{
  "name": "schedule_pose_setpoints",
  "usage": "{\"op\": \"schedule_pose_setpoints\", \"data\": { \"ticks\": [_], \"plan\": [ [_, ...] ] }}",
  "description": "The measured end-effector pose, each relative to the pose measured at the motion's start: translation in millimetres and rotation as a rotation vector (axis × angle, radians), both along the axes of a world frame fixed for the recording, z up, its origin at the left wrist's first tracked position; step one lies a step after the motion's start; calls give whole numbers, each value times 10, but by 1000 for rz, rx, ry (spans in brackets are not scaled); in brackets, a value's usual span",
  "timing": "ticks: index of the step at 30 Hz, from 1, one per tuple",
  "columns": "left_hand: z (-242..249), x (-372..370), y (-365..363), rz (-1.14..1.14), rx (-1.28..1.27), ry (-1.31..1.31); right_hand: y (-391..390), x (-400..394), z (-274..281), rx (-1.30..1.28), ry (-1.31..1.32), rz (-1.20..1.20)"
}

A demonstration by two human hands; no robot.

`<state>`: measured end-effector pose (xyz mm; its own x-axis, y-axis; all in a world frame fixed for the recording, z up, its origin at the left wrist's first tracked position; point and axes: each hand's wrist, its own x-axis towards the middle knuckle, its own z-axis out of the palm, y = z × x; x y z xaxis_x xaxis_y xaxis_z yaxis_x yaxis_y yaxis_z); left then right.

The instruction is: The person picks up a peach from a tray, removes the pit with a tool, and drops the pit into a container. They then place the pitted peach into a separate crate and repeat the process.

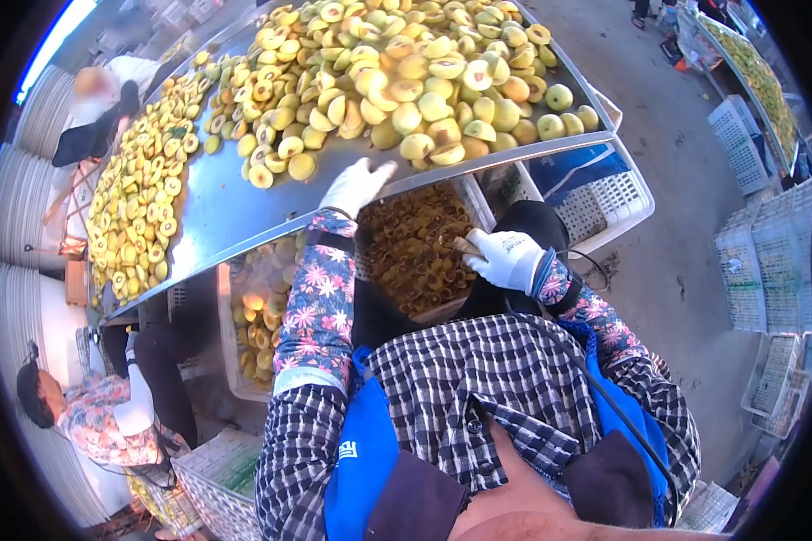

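Observation:
My left hand [356,187], in a white glove, is over the near edge of the metal table [230,212], its fingers reaching out beside the fruit. I see nothing held in it. My right hand [508,259], also gloved, is above the right side of a crate of brown fruit pits [415,239]. Its fingers are closed together, with stained fingertips; what they hold, if anything, cannot be made out. Halved yellow-green fruits [370,81], like apricots or plums, are heaped on the table beyond my hands. Some whole ones [559,97] lie near the right corner.
Another crate of halved fruit [260,329] stands below the table, left of my left forearm. A white crate [604,203] with a blue bag is at the right. At the lower left sits another person [122,415]. Stacked crates [753,261] stand far right.

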<state>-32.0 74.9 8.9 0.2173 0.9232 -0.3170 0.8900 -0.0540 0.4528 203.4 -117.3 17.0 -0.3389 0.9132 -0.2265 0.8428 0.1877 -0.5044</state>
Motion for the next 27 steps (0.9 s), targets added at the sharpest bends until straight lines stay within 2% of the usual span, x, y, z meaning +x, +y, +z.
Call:
{"op": "schedule_pose_setpoints", "data": {
  "ticks": [1, 2, 4, 8, 10, 11, 12, 14, 15, 16, 19, 20, 22, 24, 27],
  "plan": [
    [7, 124, -47, -52, 51, -21, -12, 18, -48, 17, 15, 3],
    [53, 202, -38, -144, -69, -70, -34, 37, -78, 24, 26, 0],
    [131, 325, -103, -156, -21, -84, -53, 65, -64, -2, 36, -11],
    [273, 427, -107, -39, 76, -53, -76, 79, -5, 2, 43, -40],
    [164, 493, -32, -121, 395, -232, -74, 86, -58, -5, 51, -40],
    [138, 557, -10, -215, 381, -240, -74, 81, -59, 8, 62, -35],
    [124, 580, 26, -213, 379, -240, -70, 79, -59, 21, 71, -28],
    [-16, 591, 111, -190, 233, -240, -62, 74, -71, 18, 76, -31],
    [-99, 555, 135, -179, 232, -353, -56, 78, -81, 16, 82, -35],
    [-91, 550, 118, -180, 232, -352, -64, 80, -78, 16, 83, -36],
    [43, 452, 37, 455, -329, -1235, -40, 64, -58, 60, 140, -29],
    [52, 385, 15, 507, -352, -1390, -22, 54, -27, 67, 228, -53],
    [188, 251, -160, 411, -378, -1486, 25, -4, 57, 69, 317, -63],
    [333, 208, -365, 444, -407, -1485, 117, -93, 158, 200, 506, -149],
    [365, 221, -583, 424, -386, -1490, 337, -272, 254, 450, 551, -141]
  ]
}}
